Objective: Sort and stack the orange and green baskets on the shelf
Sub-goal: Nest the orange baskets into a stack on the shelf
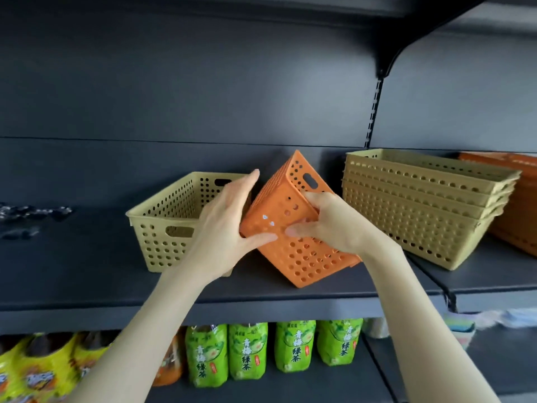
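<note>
An orange perforated basket (302, 257) is tipped on its side above the dark shelf (87, 280), bottom facing me. My left hand (229, 225) grips its left edge and my right hand (328, 225) holds its right side, fingers over the holes. Just left of it a single pale green basket (162, 228) stands upright on the shelf. To the right sits a nested stack of several pale green baskets (421, 210). Behind that stack, at the far right, is a stack of orange baskets (517, 219), partly hidden.
The shelf's back panel and a bracket (386, 62) rise behind the baskets. The lower shelf holds green tea bottle packs (247, 353) and yellow packs (37, 370). Dark small items (32, 213) lie blurred at the shelf's far left.
</note>
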The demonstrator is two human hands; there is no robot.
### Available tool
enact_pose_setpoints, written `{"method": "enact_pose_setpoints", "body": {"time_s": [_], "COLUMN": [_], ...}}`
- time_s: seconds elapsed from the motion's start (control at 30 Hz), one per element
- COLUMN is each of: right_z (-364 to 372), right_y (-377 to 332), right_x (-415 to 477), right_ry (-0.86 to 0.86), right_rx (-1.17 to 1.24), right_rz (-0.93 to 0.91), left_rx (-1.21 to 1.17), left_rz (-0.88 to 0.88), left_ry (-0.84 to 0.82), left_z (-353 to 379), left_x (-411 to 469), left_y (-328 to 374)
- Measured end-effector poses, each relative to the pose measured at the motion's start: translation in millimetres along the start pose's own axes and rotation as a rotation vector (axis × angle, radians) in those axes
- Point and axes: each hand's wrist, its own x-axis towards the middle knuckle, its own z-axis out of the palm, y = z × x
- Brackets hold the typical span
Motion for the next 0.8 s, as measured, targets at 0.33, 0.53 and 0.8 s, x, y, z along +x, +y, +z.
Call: {"method": "enact_pose_setpoints", "body": {"time_s": [0.33,0.53,0.8], "right_z": [8,11,-17], "right_y": [28,61,45], "right_x": [-33,-54,-79], "right_ry": [0.399,0.474,0.611], "right_rx": [-0.357,0.012,0.380], "right_rz": [0.127,0.261,0.090], "left_rx": [0.109,0.160,0.051], "left_rz": [0.088,0.064,0.075], "left_ry": [-0.096,-0.050,0.160], "left_z": [12,21,32], "left_x": [7,5,-14], "left_y": [-5,3,32]}}
